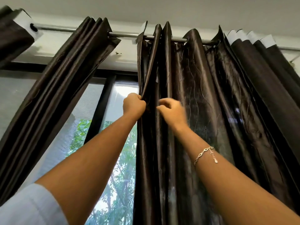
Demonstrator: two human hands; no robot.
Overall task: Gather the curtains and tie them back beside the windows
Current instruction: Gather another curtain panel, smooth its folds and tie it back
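The left hand grips the curtain; right hand blurred alongside.

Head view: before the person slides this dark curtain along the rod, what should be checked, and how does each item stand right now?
1. The left hand grips the curtain at its leading edge: ok.
2. The right hand has a fold pinched: cannot tell; its fingers are curled at the cloth but blurred.
3. The curtain's top hangs on the rod: ok.
4. The neighbouring curtain bunch hangs apart from the held one: ok.
5. A tie-back is at hand: cannot tell; none is in view.
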